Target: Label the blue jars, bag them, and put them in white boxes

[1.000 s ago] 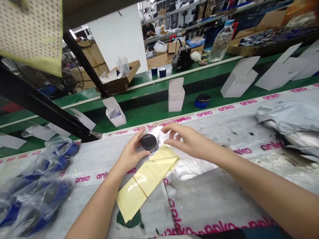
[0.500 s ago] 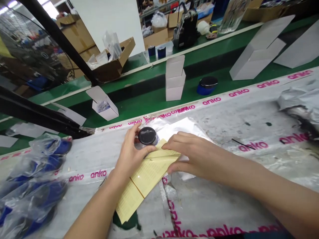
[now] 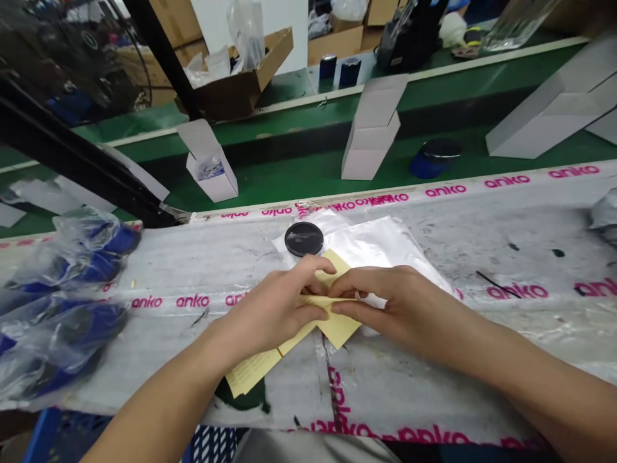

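Note:
My left hand (image 3: 284, 302) and my right hand (image 3: 385, 296) both pinch a yellow printed paper sheet (image 3: 255, 372) over the middle of the table. Thumbs and fingers meet at a crease, with one part of the sheet sticking up behind them and its long end slanting toward the lower left. Just beyond my left fingers stands a round black-topped container (image 3: 303, 239), which neither hand holds. Thin white plastic bags (image 3: 400, 247) lie flat beside it, partly behind my right hand.
Several bagged blue containers (image 3: 108, 238) crowd the left side. Beyond the table edge, the green conveyor (image 3: 284, 167) carries open white boxes (image 3: 369, 145) and a blue container with a black lid (image 3: 434, 157). A black post (image 3: 159, 58) rises at left.
My left hand has let go of the black-topped container and moved onto the paper. The paper is now creased between both hands. The camera view has shifted.

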A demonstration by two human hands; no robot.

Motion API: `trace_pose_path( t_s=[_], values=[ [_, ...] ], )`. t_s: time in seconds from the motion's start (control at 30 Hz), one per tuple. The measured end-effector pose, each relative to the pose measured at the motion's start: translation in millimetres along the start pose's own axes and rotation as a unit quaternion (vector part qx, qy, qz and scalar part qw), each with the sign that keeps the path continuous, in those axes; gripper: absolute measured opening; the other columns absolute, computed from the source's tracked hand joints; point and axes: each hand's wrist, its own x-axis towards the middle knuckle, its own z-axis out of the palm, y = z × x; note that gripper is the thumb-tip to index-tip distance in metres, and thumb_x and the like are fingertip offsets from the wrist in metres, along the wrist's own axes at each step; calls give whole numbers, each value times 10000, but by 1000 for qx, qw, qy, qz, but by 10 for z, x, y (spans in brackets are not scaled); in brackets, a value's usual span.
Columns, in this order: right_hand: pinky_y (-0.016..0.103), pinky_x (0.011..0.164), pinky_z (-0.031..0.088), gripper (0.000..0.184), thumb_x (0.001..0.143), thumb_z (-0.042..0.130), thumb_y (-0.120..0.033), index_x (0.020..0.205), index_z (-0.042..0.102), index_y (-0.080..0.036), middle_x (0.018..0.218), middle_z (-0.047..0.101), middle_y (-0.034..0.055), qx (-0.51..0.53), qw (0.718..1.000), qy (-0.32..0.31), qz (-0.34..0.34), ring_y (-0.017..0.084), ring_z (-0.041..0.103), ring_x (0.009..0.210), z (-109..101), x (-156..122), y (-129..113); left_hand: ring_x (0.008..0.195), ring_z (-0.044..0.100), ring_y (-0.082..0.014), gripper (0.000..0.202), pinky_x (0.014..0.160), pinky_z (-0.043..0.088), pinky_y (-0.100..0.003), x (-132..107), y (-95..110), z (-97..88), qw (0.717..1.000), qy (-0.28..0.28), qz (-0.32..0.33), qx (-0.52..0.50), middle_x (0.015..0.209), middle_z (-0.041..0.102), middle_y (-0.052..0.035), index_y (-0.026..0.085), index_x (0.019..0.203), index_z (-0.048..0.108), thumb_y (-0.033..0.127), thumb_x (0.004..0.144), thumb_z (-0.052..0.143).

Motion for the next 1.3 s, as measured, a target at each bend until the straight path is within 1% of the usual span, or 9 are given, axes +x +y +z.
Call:
trace_pose_path(
  t_s=[0.17,0.5,0.63,0.83,1.0,1.1,1.17,1.2,1.3],
  values=[
    [282,644,495,172,985,513,-163,935,671,-205,915,685,68,-59,993,53,-88,181,665,803,92,-60,18,875,739,-200,285,713,522,-306,32,-26,-15,996,-1,-48,-69,964,772,33,286,1072,539,185,859,700],
    [330,630,444,232,999,441,-56,985,638,-178,1052,681,114,-260,948,36,-181,206,621,798,107,-200,-4,785,689,-173,172,670,504,-295,87,-104,-89,993,-26,-46,-106,823,711,18,214,901,607,237,822,758],
    [281,693,504,207,997,476,-67,1044,612,-215,1125,657,79,-154,977,33,-141,169,659,874,97,-135,-17,883,684,-177,193,710,506,-292,105,-137,-112,993,-43,-14,-106,951,713,7,218,937,625,233,820,777],
    [259,745,527,130,966,617,-236,842,649,-263,1058,643,20,81,996,32,-10,163,636,931,-31,-65,-11,897,666,-166,164,704,473,-272,99,-135,-79,997,-35,13,-62,967,706,11,222,966,645,170,841,738],
    [263,750,519,90,853,781,-329,803,733,-272,975,634,22,273,947,145,92,182,594,947,-82,17,85,787,657,-160,113,679,463,-278,-28,-17,-260,999,-19,37,-7,849,722,12,209,829,709,294,821,783],
    [273,683,511,131,802,822,-358,818,747,-252,908,620,26,357,906,167,152,158,562,806,-104,86,96,778,663,-180,257,703,496,-304,-4,-65,-372,988,152,30,-23,784,703,-11,184,684,659,370,814,780],
    [271,650,504,165,788,829,-356,892,761,-248,880,610,26,397,885,157,184,145,545,753,-123,121,74,895,678,-219,286,784,525,-341,94,-165,-381,966,256,37,-24,919,722,-30,188,815,669,365,706,865],
    [267,629,498,183,791,823,-352,930,765,-247,851,596,21,414,877,145,193,139,537,728,-133,133,57,1012,672,-248,413,861,530,-371,157,-224,-366,960,275,49,-26,1064,722,-50,196,950,675,346,643,907],
    [243,524,450,206,813,789,-340,996,768,-248,718,521,-13,473,853,99,198,112,473,605,-157,142,-12,1308,557,-307,720,1088,447,-469,319,-365,-269,968,236,73,-39,1397,613,-93,226,1255,604,248,611,926]
  ],
)
